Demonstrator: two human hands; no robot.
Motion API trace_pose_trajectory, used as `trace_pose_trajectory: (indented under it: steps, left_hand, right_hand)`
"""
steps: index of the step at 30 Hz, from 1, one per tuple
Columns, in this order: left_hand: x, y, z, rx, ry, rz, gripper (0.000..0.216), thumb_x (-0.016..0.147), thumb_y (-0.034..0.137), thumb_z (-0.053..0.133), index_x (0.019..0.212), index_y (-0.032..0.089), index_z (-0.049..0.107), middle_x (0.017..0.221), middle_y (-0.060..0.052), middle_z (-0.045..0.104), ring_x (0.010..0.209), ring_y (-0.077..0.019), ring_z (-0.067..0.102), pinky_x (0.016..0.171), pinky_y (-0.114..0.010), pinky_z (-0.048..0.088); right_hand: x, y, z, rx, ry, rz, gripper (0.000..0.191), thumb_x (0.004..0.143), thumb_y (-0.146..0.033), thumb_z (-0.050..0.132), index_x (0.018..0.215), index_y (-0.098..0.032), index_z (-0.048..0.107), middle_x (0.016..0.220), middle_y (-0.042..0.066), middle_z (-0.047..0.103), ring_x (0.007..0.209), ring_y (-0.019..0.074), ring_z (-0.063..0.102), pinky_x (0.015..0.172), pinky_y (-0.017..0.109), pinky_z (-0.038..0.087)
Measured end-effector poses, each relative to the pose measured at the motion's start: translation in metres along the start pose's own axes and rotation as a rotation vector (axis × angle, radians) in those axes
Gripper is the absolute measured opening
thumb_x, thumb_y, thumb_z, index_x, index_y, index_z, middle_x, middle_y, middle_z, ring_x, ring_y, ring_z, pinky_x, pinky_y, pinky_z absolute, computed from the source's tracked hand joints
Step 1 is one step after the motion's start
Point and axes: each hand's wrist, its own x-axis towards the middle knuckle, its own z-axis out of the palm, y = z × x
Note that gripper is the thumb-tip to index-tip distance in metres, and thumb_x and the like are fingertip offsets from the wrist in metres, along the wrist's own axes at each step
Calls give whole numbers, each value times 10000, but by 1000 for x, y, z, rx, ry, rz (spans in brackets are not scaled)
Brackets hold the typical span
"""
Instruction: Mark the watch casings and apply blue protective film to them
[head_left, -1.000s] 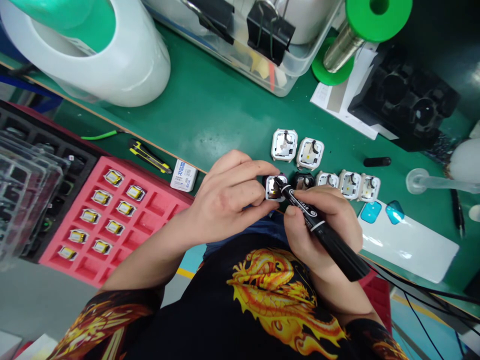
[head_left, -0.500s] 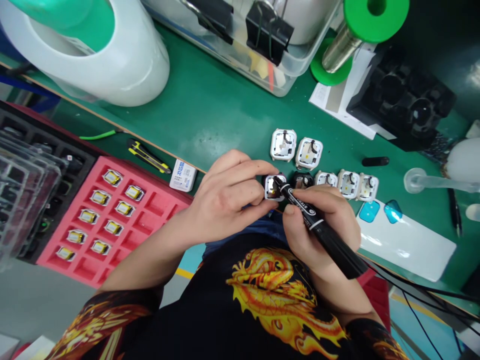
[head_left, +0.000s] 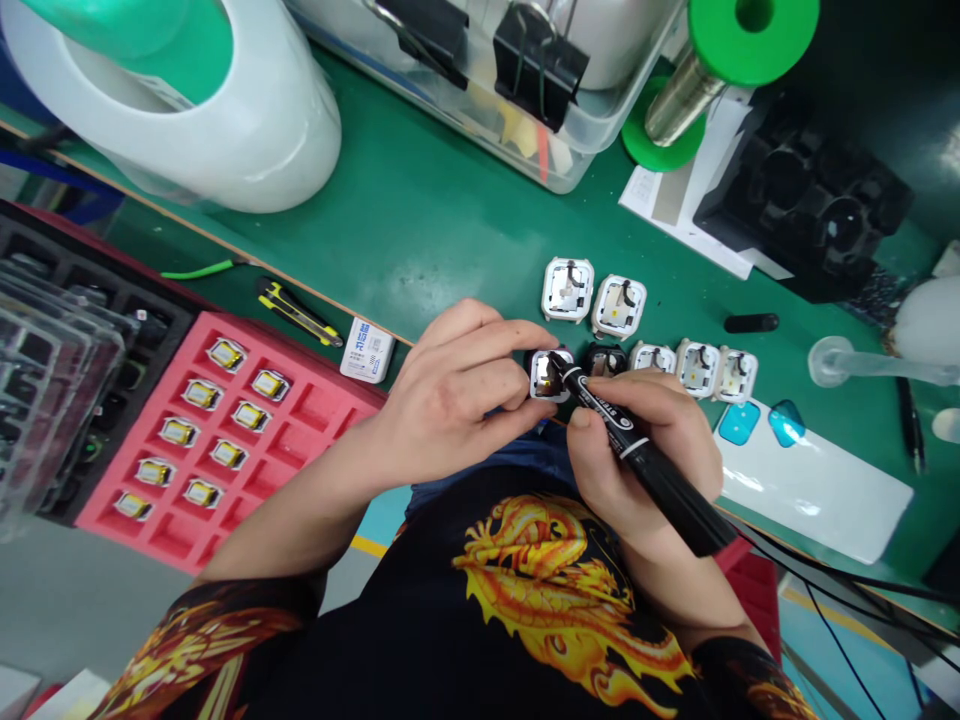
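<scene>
Between the thumb and fingers of my left hand (head_left: 469, 390) is a dark-rimmed watch case (head_left: 543, 378), its inside facing up near the bench edge. My right hand (head_left: 649, 430) grips a black marker pen (head_left: 637, 455), and the pen's tip meets the inside of that case. Just right of it lies a black watch case (head_left: 604, 360), partly behind the pen. Several white watch cases (head_left: 699, 368) continue the row, one partly covered by my right fingers. Two more white cases (head_left: 568, 290) lie farther back. A black pen cap (head_left: 751, 323) rests to the right.
A pink foam tray (head_left: 289, 445) with several yellow-wrapped parts is at left, near a yellow utility knife (head_left: 300, 313) and a small white box (head_left: 367, 350). A clear bin (head_left: 559, 165) and green solder spool (head_left: 720, 40) stand behind. Blue film pieces (head_left: 739, 423) lie right on a white sheet (head_left: 825, 490).
Almost nothing differs. Both hands, the watch case and the marker pen hold their places; the whole view has shifted very slightly.
</scene>
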Motion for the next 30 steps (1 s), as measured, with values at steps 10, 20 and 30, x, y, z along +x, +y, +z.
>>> trace_pose_trajectory:
  steps: [10, 20, 30]
  left_hand:
    - [0, 0, 0, 0, 0, 8, 349, 1012, 264, 795, 765, 214, 553, 1275, -38, 816, 989, -195, 678, 901, -423, 529]
    - [0, 0, 0, -1, 15, 17, 341, 1014, 264, 793, 775, 214, 555, 1262, -49, 820, 984, -196, 678, 899, -425, 531]
    - [0, 0, 1, -6, 15, 11, 337, 1006, 260, 801, 781, 216, 554, 1266, -47, 816, 994, -199, 680, 903, -430, 526]
  right_hand:
    - [0, 1, -1, 15, -3, -1, 257, 908, -178, 797, 1144, -245, 719, 951, 28, 768, 819, 200, 755, 774, 358, 654]
    - [1, 0, 0, -6, 9, -16, 249, 910, -184, 791, 1138, -251, 717, 936, 18, 769, 801, 195, 753, 744, 346, 646]
    - [1, 0, 0, 5, 0, -16, 276, 907, -159, 792, 1160, -241, 721, 961, 26, 767, 832, 198, 751, 777, 354, 648]
